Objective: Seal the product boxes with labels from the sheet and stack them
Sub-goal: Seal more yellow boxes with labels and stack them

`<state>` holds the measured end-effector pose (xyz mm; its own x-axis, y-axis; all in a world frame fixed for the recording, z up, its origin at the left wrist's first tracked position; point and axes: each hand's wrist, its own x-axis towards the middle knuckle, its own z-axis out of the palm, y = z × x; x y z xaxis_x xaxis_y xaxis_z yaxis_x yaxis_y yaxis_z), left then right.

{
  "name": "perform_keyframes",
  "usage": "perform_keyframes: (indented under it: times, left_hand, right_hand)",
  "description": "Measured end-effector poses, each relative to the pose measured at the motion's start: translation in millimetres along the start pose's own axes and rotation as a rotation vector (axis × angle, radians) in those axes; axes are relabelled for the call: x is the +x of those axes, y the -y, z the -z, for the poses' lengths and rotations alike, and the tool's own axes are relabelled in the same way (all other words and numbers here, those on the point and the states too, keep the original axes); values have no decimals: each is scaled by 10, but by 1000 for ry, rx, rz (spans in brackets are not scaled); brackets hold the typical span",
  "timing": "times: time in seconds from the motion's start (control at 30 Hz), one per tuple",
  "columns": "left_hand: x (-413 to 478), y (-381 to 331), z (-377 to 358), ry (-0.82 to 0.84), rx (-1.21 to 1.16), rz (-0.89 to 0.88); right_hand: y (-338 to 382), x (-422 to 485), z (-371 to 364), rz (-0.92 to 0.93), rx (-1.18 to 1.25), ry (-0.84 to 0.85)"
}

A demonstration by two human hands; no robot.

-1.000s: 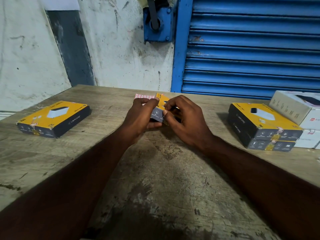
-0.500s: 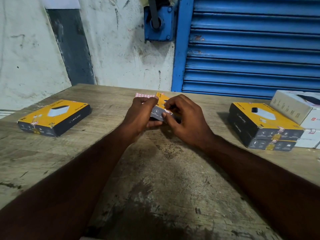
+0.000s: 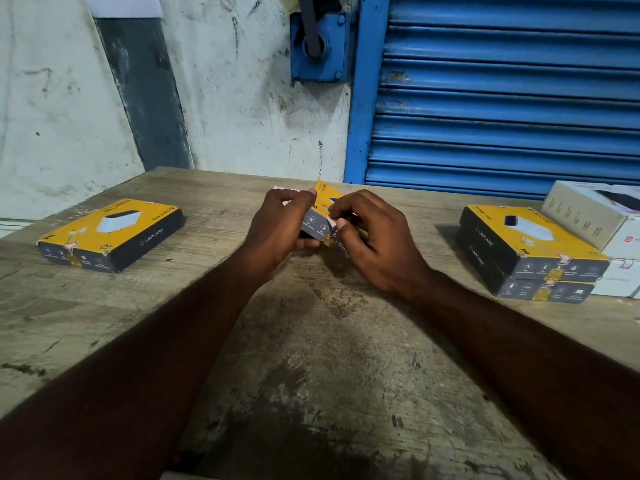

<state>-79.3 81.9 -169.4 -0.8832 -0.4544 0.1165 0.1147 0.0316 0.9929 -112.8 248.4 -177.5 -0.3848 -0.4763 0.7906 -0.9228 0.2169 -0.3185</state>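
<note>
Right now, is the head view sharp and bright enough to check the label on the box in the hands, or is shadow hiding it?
Head view: dim, even light, no glare; the held box between left hand and right hand is slightly soft; the small white label pinched by the right hand shows, edges blurred; the forearms go nearly black, stretched by the wide angle.

**Worn workshop corner**

A scuffed, stained wooden surface [image 3: 311, 358] stands against a grimy whitewashed wall [image 3: 235, 109] with a dark grey strip [image 3: 145, 98]. To the right, a blue roller shutter [image 3: 502, 98]; beside it, a blue metal housing [image 3: 322, 50].
</note>
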Motion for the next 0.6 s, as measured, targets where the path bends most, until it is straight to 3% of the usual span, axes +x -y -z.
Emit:
perform_keyframes:
  times: [0.43,0.6]
  left_hand:
    - [-76,-88,9,-4,17,-4]
    - [-64,-117,58,-7,126,-72]
  right_hand:
    - [-1,3,4,78,-9,8]
    - [8,-1,15,80,34,7]
